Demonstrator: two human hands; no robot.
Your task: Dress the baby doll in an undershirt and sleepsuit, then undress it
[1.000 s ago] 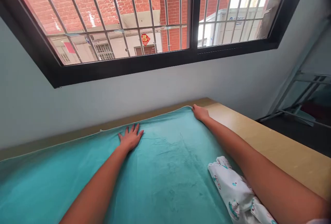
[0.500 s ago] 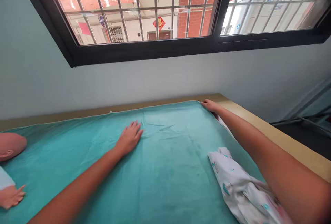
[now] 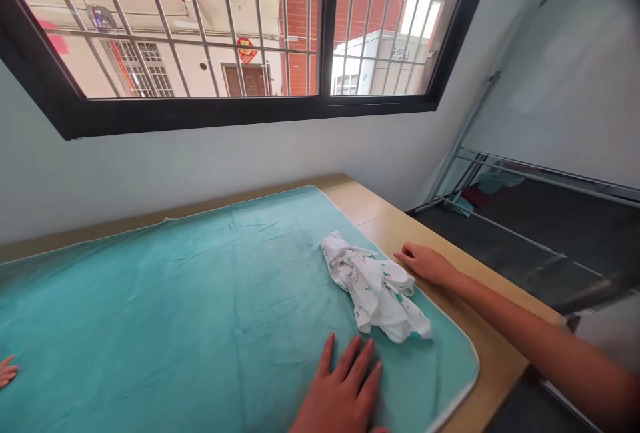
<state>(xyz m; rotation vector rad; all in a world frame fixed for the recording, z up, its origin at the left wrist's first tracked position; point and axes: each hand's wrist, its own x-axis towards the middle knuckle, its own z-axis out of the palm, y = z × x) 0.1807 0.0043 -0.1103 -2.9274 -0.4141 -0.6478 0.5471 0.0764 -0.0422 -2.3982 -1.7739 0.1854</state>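
"Looking at the near side first, what is the left hand (image 3: 345, 390) doing?"

"It lies palm down on the green sheet (image 3: 190, 300), fingers fairly straight and a little apart, with nothing visible in its grasp."

"And the right hand (image 3: 425, 263)?"

"Just past the sheet's right edge, above the bare strip of wooden table (image 3: 363, 203). Its fingers curl inward. I cannot tell whether anything is pinched between them, or whether the hand touches the wood."

"Where does the sheet itself lie?"

"Over most of the table in view, its pale-edged far side running along near the wall (image 3: 225, 166). The far right corner stops short of the table's corner, and faint creases cross the surface."

"What is that between the two hands?"

"A white printed cloth (image 3: 375, 286), crumpled on the right part of the sheet. The left hand's fingertips are near its near end; the right hand is just beside it, to the right."

"Anything else?"

"A small hand (image 3: 7, 373) at the far left of the view, on the sheet, mostly cut off. Beyond the wall's lower part is a barred window (image 3: 200, 112); to the right stands a white panel (image 3: 565, 86) on a metal frame."
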